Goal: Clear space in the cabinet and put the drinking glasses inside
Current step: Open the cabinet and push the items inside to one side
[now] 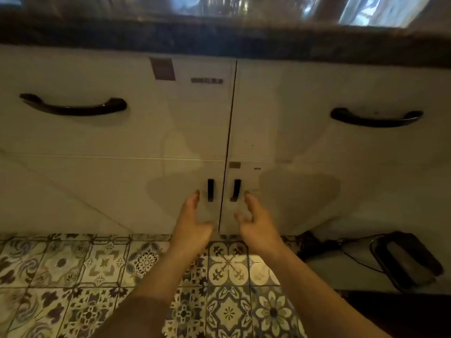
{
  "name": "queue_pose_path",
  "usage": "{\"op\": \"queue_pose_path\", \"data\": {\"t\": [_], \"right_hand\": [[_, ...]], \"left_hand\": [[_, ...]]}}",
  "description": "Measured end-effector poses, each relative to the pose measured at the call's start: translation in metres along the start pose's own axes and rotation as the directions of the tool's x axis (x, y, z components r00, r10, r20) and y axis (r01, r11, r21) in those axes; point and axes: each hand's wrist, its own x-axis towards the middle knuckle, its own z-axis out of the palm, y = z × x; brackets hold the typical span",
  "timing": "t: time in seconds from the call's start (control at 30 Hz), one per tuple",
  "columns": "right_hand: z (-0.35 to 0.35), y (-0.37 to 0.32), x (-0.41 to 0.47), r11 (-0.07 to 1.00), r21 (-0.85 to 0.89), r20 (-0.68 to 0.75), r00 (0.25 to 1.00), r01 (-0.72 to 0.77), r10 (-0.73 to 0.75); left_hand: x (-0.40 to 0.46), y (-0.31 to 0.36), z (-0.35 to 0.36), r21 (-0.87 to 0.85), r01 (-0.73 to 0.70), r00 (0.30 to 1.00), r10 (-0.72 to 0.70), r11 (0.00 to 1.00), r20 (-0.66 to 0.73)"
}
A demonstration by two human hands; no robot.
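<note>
White double-door cabinet (146, 191) shut, at 12 o'clock; two black vertical handles (210, 190) flank centre seam.

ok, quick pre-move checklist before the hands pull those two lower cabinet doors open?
1. Left hand at the short black left door handle: not ok, fingers open beside it, no grip.
2. Right hand at the short black right door handle: not ok, open, no grip.
3. White lower cabinet doors: shut, ok to pull.
4. Swing path over the patterned floor tiles: ok on the left; the dark tray-like object on the floor at right may obstruct, cannot tell.
5. Drinking glasses: none identifiable, cannot tell.
6. Space inside the cabinet: cannot tell.
</note>
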Motion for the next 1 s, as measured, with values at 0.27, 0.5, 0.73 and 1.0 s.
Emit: {"op": "queue_pose_path", "data": {"t": [0.27, 0.5, 0.73, 1.0], "right_hand": [[0.014, -0.007, 0.007, 0.977, 0.21, 0.003, 0.999, -0.033, 0.034], [0.023, 0.002, -0.037, 0.977, 0.207, -0.026, 0.998, -0.046, 0.053], [0.013, 0.035, -0.117, 0.971, 0.221, -0.026, 0.995, -0.088, 0.096], [-0.04, 0.081, -0.212, 0.986, 0.104, 0.028, 0.992, -0.127, 0.124]], "left_hand": [[0.009, 0.002, 0.003, -0.097, -0.036, 0.994, 0.046, 0.995, 0.103], [-0.044, -0.017, -0.015, -0.051, -0.056, 0.983, 0.064, 0.997, 0.17], [-0.116, -0.057, -0.036, -0.018, -0.053, 0.986, 0.055, 0.998, 0.155], [-0.196, -0.104, -0.07, 0.057, -0.043, 0.999, 0.043, 0.997, 0.009]]}}
